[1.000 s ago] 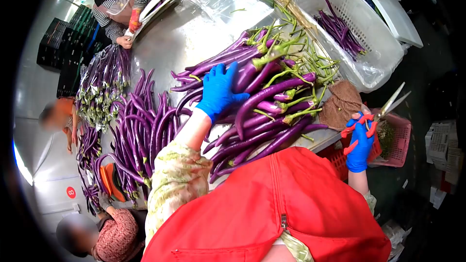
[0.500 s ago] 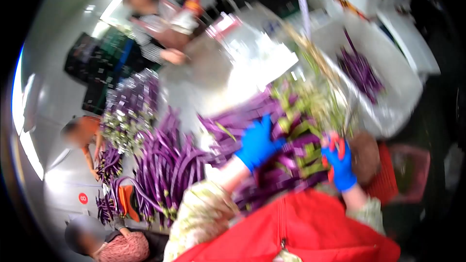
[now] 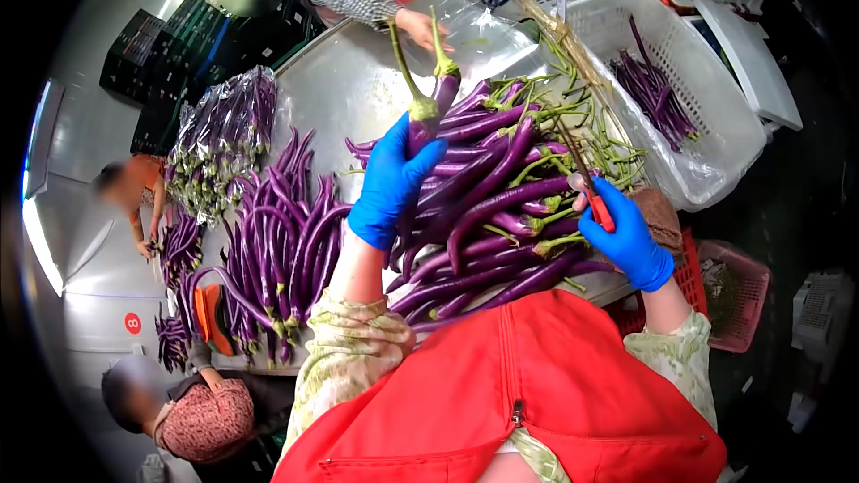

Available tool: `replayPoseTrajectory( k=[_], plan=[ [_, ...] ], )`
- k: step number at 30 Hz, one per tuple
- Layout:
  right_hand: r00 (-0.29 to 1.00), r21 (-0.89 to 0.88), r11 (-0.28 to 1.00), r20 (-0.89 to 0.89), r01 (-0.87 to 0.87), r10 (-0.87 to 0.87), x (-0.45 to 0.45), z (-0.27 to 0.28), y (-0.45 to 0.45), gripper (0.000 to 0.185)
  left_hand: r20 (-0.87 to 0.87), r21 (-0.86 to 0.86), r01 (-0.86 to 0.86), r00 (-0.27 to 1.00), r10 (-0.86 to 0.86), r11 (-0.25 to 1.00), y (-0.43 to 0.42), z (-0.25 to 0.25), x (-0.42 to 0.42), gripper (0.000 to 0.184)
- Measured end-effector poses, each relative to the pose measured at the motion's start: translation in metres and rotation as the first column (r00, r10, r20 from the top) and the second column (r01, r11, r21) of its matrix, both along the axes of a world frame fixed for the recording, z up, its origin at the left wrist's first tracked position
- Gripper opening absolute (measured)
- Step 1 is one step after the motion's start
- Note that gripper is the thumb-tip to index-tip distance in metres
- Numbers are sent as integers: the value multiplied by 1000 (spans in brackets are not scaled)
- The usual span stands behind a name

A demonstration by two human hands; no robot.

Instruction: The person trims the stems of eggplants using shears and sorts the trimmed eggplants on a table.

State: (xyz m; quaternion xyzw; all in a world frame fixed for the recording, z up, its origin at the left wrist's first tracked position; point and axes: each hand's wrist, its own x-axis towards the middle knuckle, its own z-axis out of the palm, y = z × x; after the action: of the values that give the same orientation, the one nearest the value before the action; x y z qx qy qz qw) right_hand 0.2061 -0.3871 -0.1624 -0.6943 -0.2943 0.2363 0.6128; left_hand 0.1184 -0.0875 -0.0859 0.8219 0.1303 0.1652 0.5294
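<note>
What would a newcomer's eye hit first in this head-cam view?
Probably the bright red apron filling the bottom centre, then the glossy purple eggplant heap spread mid-frame on the metal table. Next, the vivid blue gloves: the left hand holds up long-stemmed eggplants left of centre, the right hand grips red-handled scissors at the heap's right edge.

Glare on the table [image 3: 335, 80] — view curved, corners black.

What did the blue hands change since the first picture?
The left hand rose from the pile and now grips eggplants. The right hand moved left, bringing the scissors over to the pile. The bagged eggplants and white crate stayed put.
</note>
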Motion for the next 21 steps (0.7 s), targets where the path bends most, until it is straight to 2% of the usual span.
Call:
replayPoseTrajectory(
  k=[2, 6, 9, 10, 14, 17, 18, 21],
  plan=[
    [994, -33, 998, 93, -51, 54, 2, 12, 7, 49, -56, -184, -6, 998, -5, 983, 3, 6, -9, 47],
    [999, -53, 997, -1, -50, 50, 22, 28, 13, 52, -30, -312, 152, 985, -170, 938, 5, 15, -27, 47],
    [967, 68, 989, -212, -131, 143, 29, 36, 6, 52, -34, -232, 218, 972, -232, 948, -9, 23, -35, 42],
    [937, 46, 987, -311, -154, 161, 23, 56, 3, 51, -49, -252, 224, 969, -244, 941, -10, 22, -37, 43],
    [951, -5, 976, -229, -216, 209, 28, 53, -15, 47, 13, -277, 210, 977, -215, 938, -4, 9, -37, 45],
    [888, 32, 952, -354, -303, 294, 15, 59, -28, 44, 51, -403, 140, 990, -131, 905, -4, 14, -38, 41],
    [885, 13, 956, -374, -292, 275, 10, 61, -26, 46, 48, -425, 139, 990, -131, 895, -2, 12, -39, 39],
    [900, 23, 948, -309, -316, 307, 8, 53, -12, 48, 47, -292, 173, 985, -167, 941, -8, 13, -40, 38]
  ],
)
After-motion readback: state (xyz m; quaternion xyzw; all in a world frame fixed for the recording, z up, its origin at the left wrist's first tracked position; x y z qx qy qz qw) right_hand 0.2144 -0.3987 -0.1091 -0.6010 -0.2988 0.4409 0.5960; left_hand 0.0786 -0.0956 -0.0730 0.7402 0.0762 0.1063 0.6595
